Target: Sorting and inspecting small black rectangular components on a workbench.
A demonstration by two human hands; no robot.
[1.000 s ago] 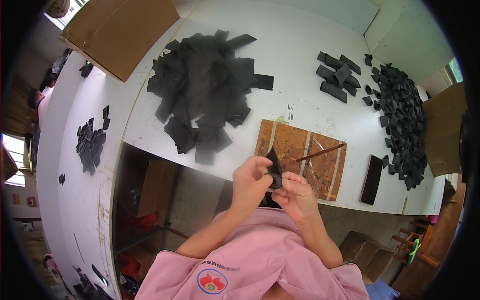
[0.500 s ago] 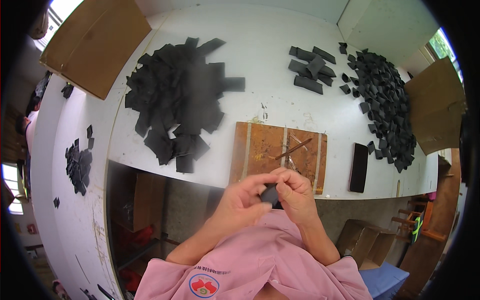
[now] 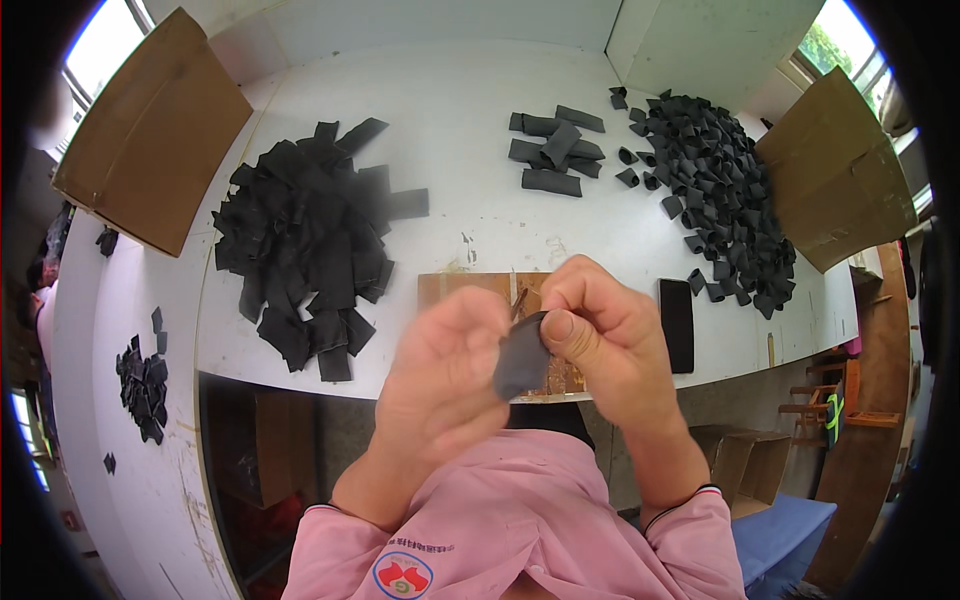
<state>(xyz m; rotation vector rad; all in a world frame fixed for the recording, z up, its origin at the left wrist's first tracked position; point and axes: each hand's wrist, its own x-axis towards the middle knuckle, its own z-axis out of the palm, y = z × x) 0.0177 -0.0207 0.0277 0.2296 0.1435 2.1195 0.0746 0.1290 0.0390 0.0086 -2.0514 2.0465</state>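
Note:
A small black fabric piece hangs between my hands, over the front edge of the table. My right hand pinches its upper corner between thumb and fingers. Close against its left side is my left hand, its fingers curled and smeared by motion, so its hold on the piece is unclear. Behind the hands lies a brown board with pale strips, partly covered by them. A thin brown stick-like tool shows on the board between my hands.
A large heap of flat black pieces lies left. Several flattened black tubes lie at the back, and a heap of short black tubes at right. A phone is beside my right hand. Cardboard boxes stand at both sides.
Both hands have risen away from my body with the black piece, now covering more of the board. My left hand has shifted on the piece, exposing more of it. The view has turned slightly.

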